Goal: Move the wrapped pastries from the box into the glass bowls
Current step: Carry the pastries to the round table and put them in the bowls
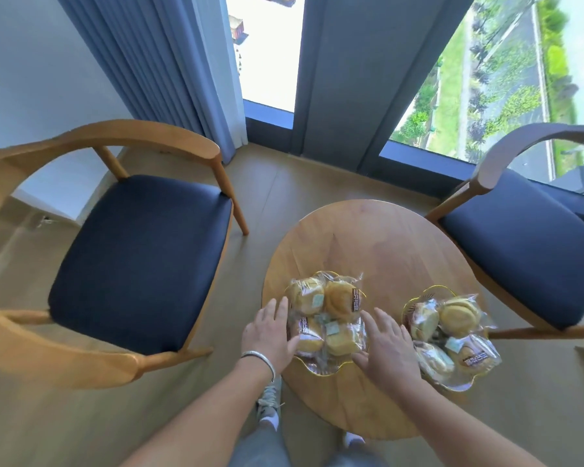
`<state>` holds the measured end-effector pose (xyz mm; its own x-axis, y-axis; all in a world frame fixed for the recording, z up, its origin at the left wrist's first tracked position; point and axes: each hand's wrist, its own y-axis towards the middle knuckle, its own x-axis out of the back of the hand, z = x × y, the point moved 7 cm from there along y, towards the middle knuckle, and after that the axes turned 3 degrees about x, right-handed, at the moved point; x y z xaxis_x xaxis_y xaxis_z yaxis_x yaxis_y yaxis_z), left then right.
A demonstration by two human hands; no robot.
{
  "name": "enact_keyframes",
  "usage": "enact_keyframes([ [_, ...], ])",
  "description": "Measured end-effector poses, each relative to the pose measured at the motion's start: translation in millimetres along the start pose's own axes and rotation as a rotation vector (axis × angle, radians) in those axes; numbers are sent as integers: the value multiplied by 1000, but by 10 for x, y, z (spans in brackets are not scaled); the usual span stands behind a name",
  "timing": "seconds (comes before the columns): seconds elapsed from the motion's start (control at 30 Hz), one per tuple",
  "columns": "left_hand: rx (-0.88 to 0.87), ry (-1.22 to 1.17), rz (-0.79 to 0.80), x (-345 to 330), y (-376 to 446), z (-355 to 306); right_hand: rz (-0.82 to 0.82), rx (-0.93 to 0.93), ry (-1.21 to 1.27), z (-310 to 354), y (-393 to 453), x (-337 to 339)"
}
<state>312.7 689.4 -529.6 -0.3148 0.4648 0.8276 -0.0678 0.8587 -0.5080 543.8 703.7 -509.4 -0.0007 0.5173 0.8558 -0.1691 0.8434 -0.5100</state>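
Round table (378, 237) holds two glass bowls (321, 367) of clear-wrapped golden pastries (339, 298).

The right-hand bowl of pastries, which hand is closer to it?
The right hand is nearer. It lies between the two bowls, beside the right bowl and touching the left bowl. The left hand is on the far side of the left bowl.
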Motion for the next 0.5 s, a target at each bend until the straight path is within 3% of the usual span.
enact_keyframes([
  [0.23, -120, 11, 92, -307, -55, -37, 57, -55, 114, 216, -118, -335],
  [0.4, -144, -55, 264, -531, -118, -75, 165, -56, 211, 289, -135, -601],
  [0.5, -117, -124, 229, -472, -120, -58, 136, -41, 228, 264, -176, -591],
])
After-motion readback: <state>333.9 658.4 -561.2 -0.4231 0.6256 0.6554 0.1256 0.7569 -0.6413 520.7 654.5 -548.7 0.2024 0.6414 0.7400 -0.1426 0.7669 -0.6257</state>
